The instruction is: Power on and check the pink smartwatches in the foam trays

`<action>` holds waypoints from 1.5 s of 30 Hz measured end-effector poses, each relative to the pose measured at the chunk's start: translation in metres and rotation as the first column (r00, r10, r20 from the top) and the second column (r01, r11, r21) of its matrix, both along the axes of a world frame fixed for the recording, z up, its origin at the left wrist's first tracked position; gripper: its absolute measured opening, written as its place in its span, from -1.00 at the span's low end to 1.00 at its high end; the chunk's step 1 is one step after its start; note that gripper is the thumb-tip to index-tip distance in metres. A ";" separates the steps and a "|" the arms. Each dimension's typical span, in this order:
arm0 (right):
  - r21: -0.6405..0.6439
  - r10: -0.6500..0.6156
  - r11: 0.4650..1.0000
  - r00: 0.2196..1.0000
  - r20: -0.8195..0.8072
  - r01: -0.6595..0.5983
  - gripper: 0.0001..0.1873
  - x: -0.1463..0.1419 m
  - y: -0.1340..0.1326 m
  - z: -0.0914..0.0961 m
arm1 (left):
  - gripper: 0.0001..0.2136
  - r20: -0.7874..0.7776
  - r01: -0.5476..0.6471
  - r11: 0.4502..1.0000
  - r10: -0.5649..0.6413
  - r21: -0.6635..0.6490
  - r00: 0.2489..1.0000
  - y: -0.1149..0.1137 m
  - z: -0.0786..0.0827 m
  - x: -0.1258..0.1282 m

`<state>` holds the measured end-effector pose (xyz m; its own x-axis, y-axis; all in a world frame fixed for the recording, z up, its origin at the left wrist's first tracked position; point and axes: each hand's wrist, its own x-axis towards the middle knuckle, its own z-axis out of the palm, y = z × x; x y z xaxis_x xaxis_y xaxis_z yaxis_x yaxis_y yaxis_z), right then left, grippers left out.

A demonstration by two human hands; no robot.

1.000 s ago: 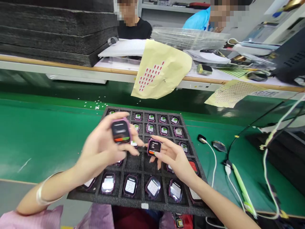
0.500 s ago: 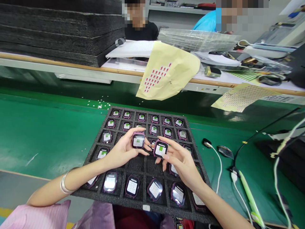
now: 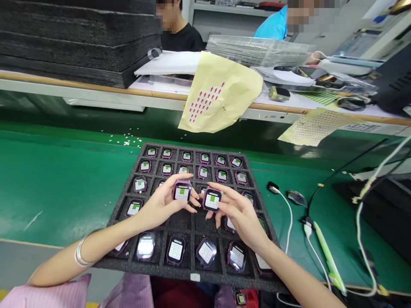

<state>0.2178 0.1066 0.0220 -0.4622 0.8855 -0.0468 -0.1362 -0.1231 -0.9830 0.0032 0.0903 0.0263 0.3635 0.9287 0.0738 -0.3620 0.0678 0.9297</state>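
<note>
My left hand (image 3: 170, 196) grips a purple-framed smartwatch body (image 3: 182, 191) between thumb and fingers, its lit screen facing up with a white and green grid. Close beside it, my right hand (image 3: 239, 209) holds a second purple smartwatch body (image 3: 212, 199), its thumb at the screen's right edge. Both are raised over a black foam tray (image 3: 192, 272) divided into square compartments. Several similar watches, such as one in the front row (image 3: 175, 250), lie in the compartments with screens lit. Beneath my hands, two compartments show bare foam. My forearms hide part of the tray.
Right of the tray lie a black charging puck (image 3: 273, 187) with a white cable, a clear oval piece (image 3: 296, 197) and a green pen-like tool (image 3: 329, 256). A shelf (image 3: 154, 92) behind carries stacked black foam (image 3: 80, 42) and a hanging yellow sheet (image 3: 221, 94). Two people are beyond.
The view has shifted slightly, so the scene sits a little further left. Both hands keep hold of their watches; the left watch's screen now shows its green block more clearly, with less glare.
</note>
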 end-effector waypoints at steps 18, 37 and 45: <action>-0.030 0.062 0.998 0.997 0.050 -0.060 -0.48 -0.003 -0.004 -0.002 | -0.55 -0.019 -0.031 0.998 0.030 -0.058 0.999 0.003 -0.003 -0.001; 0.483 -0.097 0.668 0.578 0.810 -0.566 -0.43 0.018 -0.014 -0.003 | -0.40 -0.196 0.095 0.995 -0.101 -0.038 0.975 -0.008 -0.020 -0.008; 0.517 -0.192 0.423 0.484 0.854 -0.745 -0.67 0.019 -0.077 -0.021 | -0.63 -0.858 0.328 0.851 0.237 0.409 0.455 -0.012 -0.035 -0.016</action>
